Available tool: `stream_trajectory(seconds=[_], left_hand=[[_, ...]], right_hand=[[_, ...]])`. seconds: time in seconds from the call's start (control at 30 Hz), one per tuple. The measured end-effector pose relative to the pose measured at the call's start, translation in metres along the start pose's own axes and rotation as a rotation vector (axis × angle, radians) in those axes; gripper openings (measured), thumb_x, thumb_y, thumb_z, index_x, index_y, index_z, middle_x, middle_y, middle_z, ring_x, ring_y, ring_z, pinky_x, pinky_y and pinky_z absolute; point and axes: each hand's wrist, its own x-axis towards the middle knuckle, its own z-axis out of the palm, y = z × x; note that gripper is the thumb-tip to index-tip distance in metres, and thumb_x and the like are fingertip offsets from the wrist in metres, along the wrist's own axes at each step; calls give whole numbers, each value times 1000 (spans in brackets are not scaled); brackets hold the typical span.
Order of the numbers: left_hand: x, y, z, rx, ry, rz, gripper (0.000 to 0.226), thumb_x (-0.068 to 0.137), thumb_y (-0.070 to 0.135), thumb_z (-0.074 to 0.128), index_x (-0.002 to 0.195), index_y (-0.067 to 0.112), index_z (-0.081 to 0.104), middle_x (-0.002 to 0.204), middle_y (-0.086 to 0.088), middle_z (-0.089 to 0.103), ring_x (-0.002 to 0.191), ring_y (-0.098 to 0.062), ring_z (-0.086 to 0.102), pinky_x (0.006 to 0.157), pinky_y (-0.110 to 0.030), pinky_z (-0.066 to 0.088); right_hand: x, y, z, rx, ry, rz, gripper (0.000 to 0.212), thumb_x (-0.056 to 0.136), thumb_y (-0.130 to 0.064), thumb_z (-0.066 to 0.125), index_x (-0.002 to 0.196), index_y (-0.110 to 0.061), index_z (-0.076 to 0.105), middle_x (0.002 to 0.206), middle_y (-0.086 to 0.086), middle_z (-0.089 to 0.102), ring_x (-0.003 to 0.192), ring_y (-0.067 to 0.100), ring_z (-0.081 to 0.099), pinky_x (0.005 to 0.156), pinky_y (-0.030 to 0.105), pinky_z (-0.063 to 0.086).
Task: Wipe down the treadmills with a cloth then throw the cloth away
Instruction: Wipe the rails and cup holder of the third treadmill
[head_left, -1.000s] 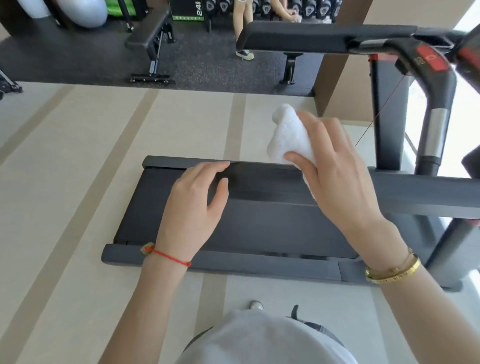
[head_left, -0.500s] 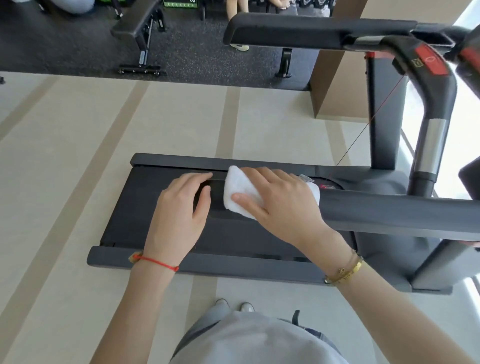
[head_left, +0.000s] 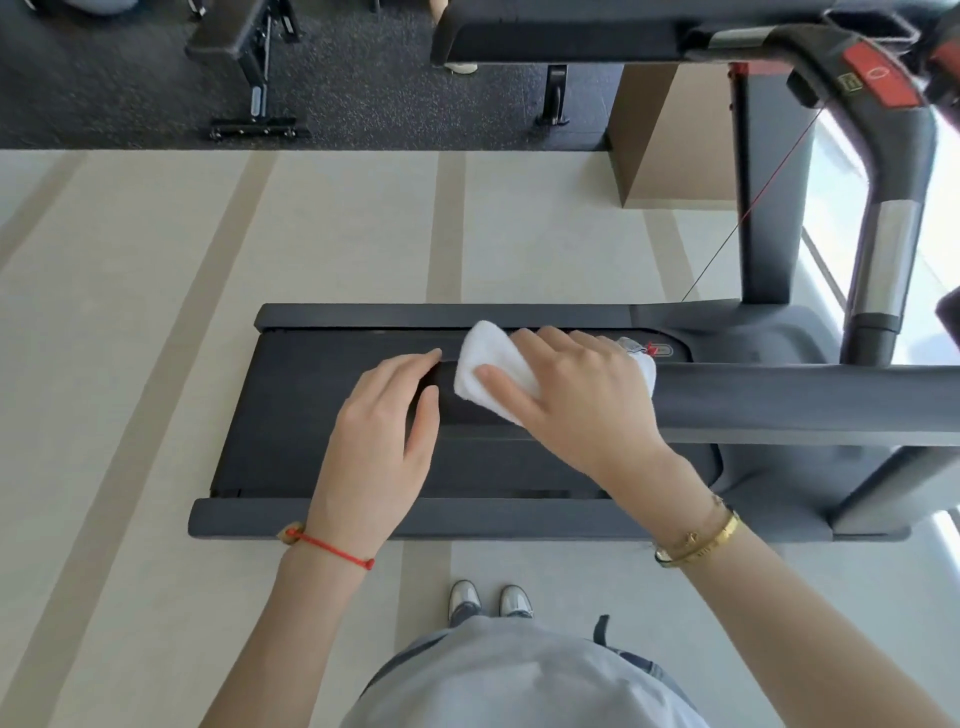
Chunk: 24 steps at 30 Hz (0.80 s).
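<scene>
**Head view: cloth pressed on the treadmill rail**

Head view looks down across a treadmill (head_left: 332, 415) seen from its side. Its console, at 1 o'clock, is cut off by the top and right edges, and the near handrail (head_left: 805, 397) runs out of frame at 3 o'clock. Part of the white cloth (head_left: 493, 364) is hidden under the right hand (head_left: 576, 400); a small clear clip with a red tag beside the knuckles is hard to make out.

The belt is matte black and the side rails are smooth dark grey. The handrail is a rounded padded bar. The cloth is soft, folded terry.

The right hand's fingers (head_left: 530, 345) lie nearly straight, spread flat over the cloth and pressing it onto the handrail's end. The left hand (head_left: 382, 431), at 9 o'clock of the cloth, rests loosely bent on the same bar, grasping nothing.
</scene>
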Motion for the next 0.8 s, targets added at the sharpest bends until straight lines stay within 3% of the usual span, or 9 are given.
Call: stream_trajectory(seconds=[0.07,0.17,0.23,0.37,0.47,0.57,0.67,0.73,0.8], left_hand=[[-1,0,0,-9,-4,4,35,100,15,48,134,13,57,130,2,60,122,-12,53,105,-35,44],[-1,-1,-2,-9,-18,6,38,100,19,48,138,15,53,132,4,59,124,-11,51,107,-37,43],[-2,-2,-6,-21,-49,-1,48,100,20,47,147,21,40,132,10,57,119,-8,54,104,-29,43],[-6,-8,-10,-187,-116,-75,69,99,7,35,153,39,7,122,41,51,71,-5,59,70,-9,41],[-7,-10,-10,-219,-137,-67,75,98,4,34,153,43,1,133,32,51,66,0,56,67,-16,40],[-8,-11,-9,-214,-135,-42,72,98,9,35,153,42,2,139,25,50,64,2,53,69,-20,38],[-8,-13,-6,-159,-123,-3,63,101,18,36,155,35,8,141,21,49,90,1,56,88,-21,43],[-9,-13,-5,-116,-103,16,57,102,21,40,155,27,18,140,15,49,117,7,44,101,-10,33],[-8,-13,-4,-111,-85,24,50,102,20,43,151,21,31,139,14,48,124,9,39,104,-6,29]], right_hand=[[-10,14,-4,8,45,-9,50,97,-57,35,70,-17,50,58,-3,44,54,20,40,56,29,30],[-9,19,-7,-15,72,80,49,95,-53,41,62,-17,38,54,-3,34,50,21,35,53,31,30],[2,2,-1,-38,41,107,51,93,-53,43,59,-16,35,51,-2,34,47,23,35,50,31,28],[9,-31,13,12,69,11,49,93,-54,41,62,-17,39,53,-1,38,48,21,35,51,32,28],[-2,-9,9,7,111,-22,48,95,-55,40,66,-17,50,56,-2,44,52,19,39,53,32,33],[-4,11,-2,-36,102,101,48,93,-48,45,57,-16,39,50,0,36,47,22,36,49,31,25],[8,-9,4,-63,55,155,49,90,-46,46,54,-16,34,47,-1,32,43,23,33,49,28,19],[12,-28,12,-44,45,113,48,91,-48,46,56,-16,37,49,-2,35,45,22,34,50,29,22],[10,-32,15,-16,64,61,47,91,-48,45,58,-16,39,50,-2,36,46,22,34,51,30,25]])
